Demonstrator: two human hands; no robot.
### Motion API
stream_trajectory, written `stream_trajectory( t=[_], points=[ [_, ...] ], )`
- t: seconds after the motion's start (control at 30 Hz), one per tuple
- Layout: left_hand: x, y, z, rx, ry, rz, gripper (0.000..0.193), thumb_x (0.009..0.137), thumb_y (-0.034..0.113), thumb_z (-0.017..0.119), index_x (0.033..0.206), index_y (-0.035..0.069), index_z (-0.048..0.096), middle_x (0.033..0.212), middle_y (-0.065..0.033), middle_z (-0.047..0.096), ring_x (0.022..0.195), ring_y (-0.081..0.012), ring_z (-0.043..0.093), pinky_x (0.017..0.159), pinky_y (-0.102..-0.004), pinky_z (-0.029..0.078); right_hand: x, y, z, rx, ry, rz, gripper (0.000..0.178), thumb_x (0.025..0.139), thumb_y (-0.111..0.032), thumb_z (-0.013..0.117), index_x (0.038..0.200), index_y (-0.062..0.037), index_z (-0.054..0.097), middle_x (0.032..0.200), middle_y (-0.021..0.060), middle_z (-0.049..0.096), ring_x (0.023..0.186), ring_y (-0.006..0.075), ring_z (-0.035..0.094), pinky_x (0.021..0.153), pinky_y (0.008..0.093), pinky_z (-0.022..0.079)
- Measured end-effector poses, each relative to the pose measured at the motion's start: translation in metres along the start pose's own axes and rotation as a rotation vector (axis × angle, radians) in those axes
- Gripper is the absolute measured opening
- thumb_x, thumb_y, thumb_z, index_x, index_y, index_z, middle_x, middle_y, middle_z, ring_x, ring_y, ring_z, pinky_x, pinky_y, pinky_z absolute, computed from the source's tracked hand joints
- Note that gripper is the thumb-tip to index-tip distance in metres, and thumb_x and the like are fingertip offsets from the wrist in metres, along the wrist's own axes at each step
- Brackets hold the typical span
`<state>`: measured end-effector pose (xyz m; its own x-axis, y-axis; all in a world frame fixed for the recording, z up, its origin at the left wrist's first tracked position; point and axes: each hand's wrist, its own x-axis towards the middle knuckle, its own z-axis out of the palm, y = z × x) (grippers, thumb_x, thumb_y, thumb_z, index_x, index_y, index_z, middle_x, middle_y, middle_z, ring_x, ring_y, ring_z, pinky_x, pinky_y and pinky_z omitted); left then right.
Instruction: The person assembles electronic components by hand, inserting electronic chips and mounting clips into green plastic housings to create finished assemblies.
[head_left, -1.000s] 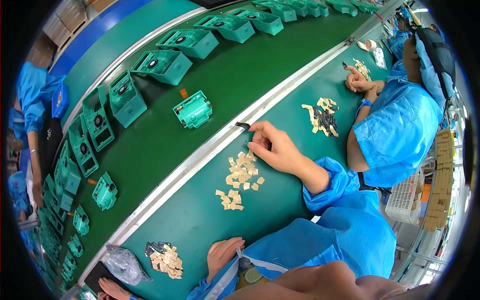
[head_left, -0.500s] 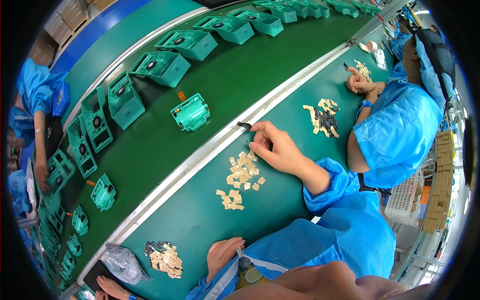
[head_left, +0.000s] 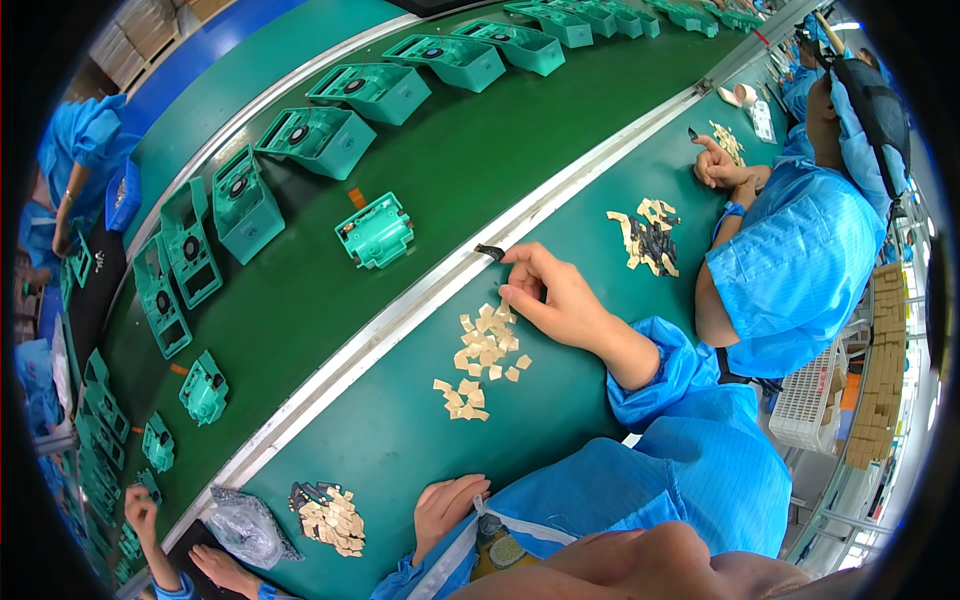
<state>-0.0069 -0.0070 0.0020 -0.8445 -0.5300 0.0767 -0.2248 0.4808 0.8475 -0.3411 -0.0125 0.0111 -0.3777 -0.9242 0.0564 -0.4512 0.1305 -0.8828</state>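
My right hand [head_left: 560, 300] hovers over the green table near the metal rail, index finger stretched out and thumb apart below it. A small black strip [head_left: 490, 252] is at the tip of that index finger; it looks stuck there, and the exact hold is hard to see. Under the hand lie scattered beige paper scraps [head_left: 485, 340]. My left hand [head_left: 447, 510] rests at the table's near edge, fingers stretched out and holding nothing. To its left is a pile of beige scraps with black strips [head_left: 330, 520].
Past the metal rail [head_left: 400, 315], a green belt [head_left: 480, 150] carries several teal housings [head_left: 320, 140] and smaller teal parts [head_left: 375, 230]. Another pile [head_left: 655, 240] lies before a co-worker [head_left: 800, 250] on the right. A plastic bag [head_left: 245, 530] lies at lower left.
The belt's parts have shifted slightly left and down. A far-left co-worker's arm has drawn back with a teal housing. A lower-left co-worker's hand has risen by the belt. My hands stay still.
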Motion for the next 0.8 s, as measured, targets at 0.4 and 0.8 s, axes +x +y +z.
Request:
stream_trajectory(
  t=[0.4, 0.8],
  points=[
    [0.0038, 0.0013, 0.0002, -0.023, -0.006, -0.006, 0.027, 0.074, 0.01, 0.077, 0.101, 0.006, 0.073, 0.106, -0.0061, 0.072, 0.092, -0.0195, 0.069, 0.083, -0.0335, 0.051, -0.0011, 0.0012, -0.0017, 0.025, 0.017, 0.019, 0.032, 0.091, -0.008, 0.066, 0.119, -0.0017, 0.052, 0.077, 0.0009, 0.06, 0.063, 0.0083, 0.052, 0.056, 0.0246, 0.041],
    [0.0052, 0.001, 0.0034, -0.01, -0.024, -0.014, 0.027, 0.075, 0.01, 0.076, 0.102, 0.006, 0.073, 0.107, -0.0062, 0.072, 0.094, -0.0197, 0.069, 0.083, -0.0336, 0.052, -0.0012, 0.0051, -0.0043, 0.025, 0.015, 0.002, 0.032, 0.091, -0.008, 0.066, 0.119, -0.0023, 0.051, 0.076, 0.0014, 0.06, 0.063, 0.0088, 0.052, 0.056, 0.0249, 0.041]
  ],
)
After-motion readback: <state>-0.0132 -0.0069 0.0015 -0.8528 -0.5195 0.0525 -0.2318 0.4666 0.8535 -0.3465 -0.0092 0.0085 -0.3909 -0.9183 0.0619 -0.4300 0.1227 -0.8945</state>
